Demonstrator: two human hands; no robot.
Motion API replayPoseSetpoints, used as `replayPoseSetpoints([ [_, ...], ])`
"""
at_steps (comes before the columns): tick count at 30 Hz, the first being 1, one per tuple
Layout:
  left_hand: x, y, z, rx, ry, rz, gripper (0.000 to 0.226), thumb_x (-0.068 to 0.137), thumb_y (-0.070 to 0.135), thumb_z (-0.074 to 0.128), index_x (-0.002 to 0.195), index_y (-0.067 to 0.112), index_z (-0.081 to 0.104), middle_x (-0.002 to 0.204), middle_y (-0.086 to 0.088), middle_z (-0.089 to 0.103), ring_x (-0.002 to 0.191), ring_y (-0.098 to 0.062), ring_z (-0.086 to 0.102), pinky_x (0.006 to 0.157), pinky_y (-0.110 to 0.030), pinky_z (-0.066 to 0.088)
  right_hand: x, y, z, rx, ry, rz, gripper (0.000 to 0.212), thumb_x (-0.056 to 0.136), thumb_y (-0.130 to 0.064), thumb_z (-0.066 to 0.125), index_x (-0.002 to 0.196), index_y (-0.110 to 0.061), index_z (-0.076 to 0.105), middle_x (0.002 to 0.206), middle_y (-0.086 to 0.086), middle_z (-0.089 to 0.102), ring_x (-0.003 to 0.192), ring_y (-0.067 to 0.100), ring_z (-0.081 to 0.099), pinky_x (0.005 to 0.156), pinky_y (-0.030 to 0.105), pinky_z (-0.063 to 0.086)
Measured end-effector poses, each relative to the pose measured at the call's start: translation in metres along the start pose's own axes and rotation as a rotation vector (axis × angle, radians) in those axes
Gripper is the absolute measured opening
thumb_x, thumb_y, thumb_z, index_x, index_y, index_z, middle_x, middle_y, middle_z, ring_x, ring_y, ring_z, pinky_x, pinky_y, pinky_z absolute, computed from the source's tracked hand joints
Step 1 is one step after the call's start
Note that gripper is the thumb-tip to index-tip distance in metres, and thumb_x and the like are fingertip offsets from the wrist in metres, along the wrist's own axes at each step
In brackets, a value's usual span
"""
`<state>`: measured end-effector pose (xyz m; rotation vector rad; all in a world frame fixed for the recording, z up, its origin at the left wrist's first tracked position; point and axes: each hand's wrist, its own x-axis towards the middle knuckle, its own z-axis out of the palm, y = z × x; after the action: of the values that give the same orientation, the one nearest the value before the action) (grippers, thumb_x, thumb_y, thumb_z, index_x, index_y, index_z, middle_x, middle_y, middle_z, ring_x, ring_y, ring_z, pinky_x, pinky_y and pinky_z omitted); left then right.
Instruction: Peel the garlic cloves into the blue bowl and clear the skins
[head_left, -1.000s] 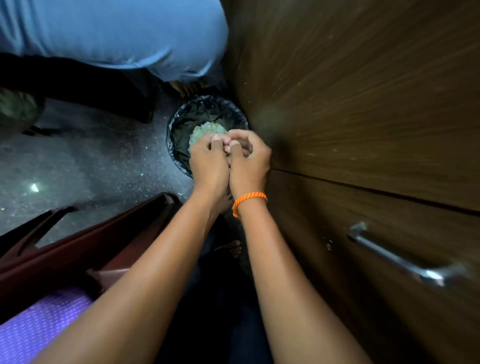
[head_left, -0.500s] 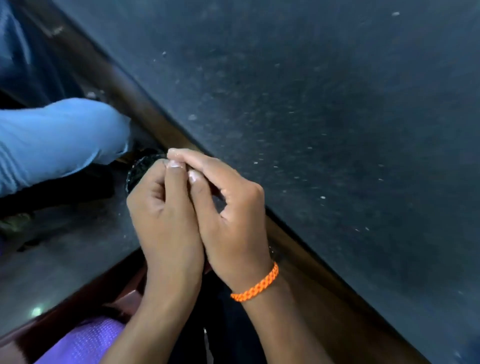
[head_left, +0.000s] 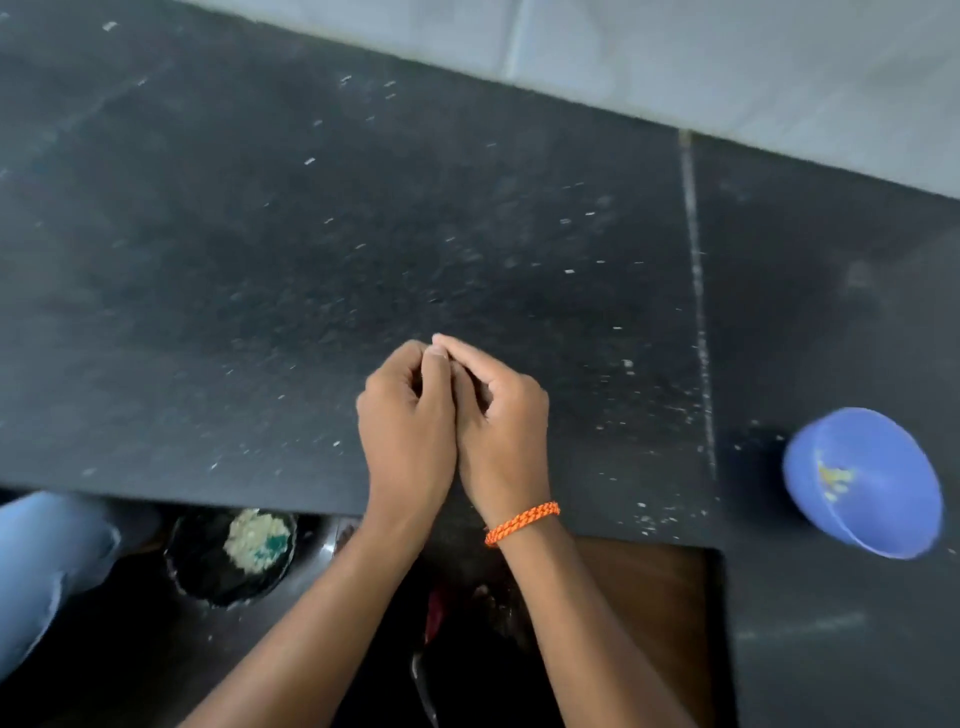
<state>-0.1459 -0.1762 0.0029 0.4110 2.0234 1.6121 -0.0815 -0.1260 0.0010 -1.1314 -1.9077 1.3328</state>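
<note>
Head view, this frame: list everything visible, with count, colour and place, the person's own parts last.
countertop: one, black speckled stone, fills most of the view, dotted with pale flecks.
blue bowl: one, blue, on the countertop at far right, with a few yellowish bits inside.
bin: one, black-lined, on the floor below the counter edge at lower left, pale scraps inside.
wall: pale grey, along the top right.
cabinet front: brown wood, under the counter, right of the arms.
blue-clad figure: partly seen, lower left edge.
bracelet: one, orange, on the right wrist.
left hand: fingers curled, pressed against the right; contents hidden.
right hand: fingers curled, fingertips meeting the left's.
</note>
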Motion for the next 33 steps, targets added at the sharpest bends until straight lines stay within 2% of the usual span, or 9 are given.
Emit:
replayPoseSetpoints([
  [4,-0.009,0.014,0.072,0.178,-0.281,0.032,0.038,0.108,0.018,0.054,0.072,0.023,0.062,0.064,0.007,0.064,0.057,-0.008,0.054,0.055,-0.037,0.044,0.008,0.023,-0.083,-0.182,0.236,0.048,0.022,0.103,-0.011,0.068,0.120,-0.016,0.080,0.108,-0.004,0.080,0.100,0.005,0.075,0.090,0.030,0.061],
  [9,-0.041,0.030,0.160,0.327,-0.519,0.147,0.037,0.105,0.014,0.059,0.074,0.032,0.067,0.069,0.011,0.068,0.063,-0.007,0.063,0.056,-0.022,0.044,-0.001,0.046,-0.185,-0.265,0.436,0.153,0.017,0.089,-0.002,0.074,0.088,-0.018,0.075,0.081,-0.008,0.073,0.079,0.008,0.070,0.073,0.038,0.059],
  [14,-0.079,0.035,0.228,0.450,-0.646,0.146,0.020,0.101,0.014,0.064,0.093,0.030,0.074,0.082,0.015,0.075,0.076,-0.003,0.070,0.071,-0.028,0.055,-0.021,0.074,-0.257,-0.353,0.585,0.228,0.015,0.100,-0.006,0.065,0.095,-0.015,0.076,0.086,-0.002,0.074,0.078,0.015,0.065,0.073,0.031,0.053],
  [17,-0.101,0.042,0.260,0.524,-0.658,0.129,0.012,0.106,0.030,0.060,0.100,0.031,0.070,0.093,0.015,0.073,0.091,-0.012,0.070,0.076,-0.031,0.049,-0.034,0.090,-0.291,-0.443,0.575,0.231,0.021,0.099,0.000,0.062,0.107,-0.014,0.076,0.105,0.001,0.069,0.102,0.023,0.062,0.094,0.026,0.045],
  [18,-0.106,0.045,0.268,0.550,-0.655,0.122,0.012,0.107,0.037,0.059,0.105,0.031,0.069,0.097,0.015,0.073,0.095,-0.014,0.070,0.079,-0.033,0.050,-0.039,0.095,-0.301,-0.464,0.573,0.234,0.024,0.096,0.002,0.064,0.109,-0.014,0.076,0.111,-0.001,0.064,0.110,0.023,0.058,0.097,0.029,0.046],
  [21,-0.119,0.049,0.289,0.635,-0.657,0.123,0.029,0.101,0.053,0.063,0.121,0.032,0.064,0.103,0.013,0.072,0.101,-0.018,0.068,0.090,-0.040,0.055,-0.052,0.108,-0.331,-0.451,0.731,0.283,0.018,0.096,-0.002,0.067,0.108,-0.013,0.074,0.113,-0.006,0.055,0.115,0.021,0.053,0.082,0.034,0.052],
  [24,-0.124,0.049,0.301,0.695,-0.644,0.138,0.026,0.099,0.045,0.066,0.122,0.034,0.062,0.104,0.011,0.071,0.099,-0.021,0.068,0.087,-0.040,0.056,-0.058,0.127,-0.356,-0.500,0.887,0.380,0.022,0.095,-0.001,0.066,0.113,-0.013,0.072,0.120,0.002,0.054,0.114,0.022,0.051,0.076,0.031,0.045],
  [28,-0.123,0.047,0.302,0.742,-0.612,0.137,0.017,0.096,0.036,0.063,0.114,0.033,0.064,0.097,0.008,0.070,0.091,-0.025,0.067,0.080,-0.041,0.057,-0.056,0.147,-0.356,-0.373,0.878,0.441,0.025,0.101,0.000,0.059,0.119,-0.009,0.073,0.123,0.004,0.057,0.111,0.024,0.062,0.076,0.034,0.059],
  [33,-0.099,0.046,0.285,0.777,-0.559,0.178,0.015,0.102,0.031,0.058,0.115,0.033,0.066,0.101,0.004,0.072,0.089,-0.029,0.066,0.077,-0.040,0.053,-0.041,0.141,-0.327,-0.304,0.857,0.448,0.026,0.105,-0.006,0.058,0.127,-0.008,0.073,0.121,0.000,0.061,0.109,0.018,0.066,0.073,0.012,0.050],
])
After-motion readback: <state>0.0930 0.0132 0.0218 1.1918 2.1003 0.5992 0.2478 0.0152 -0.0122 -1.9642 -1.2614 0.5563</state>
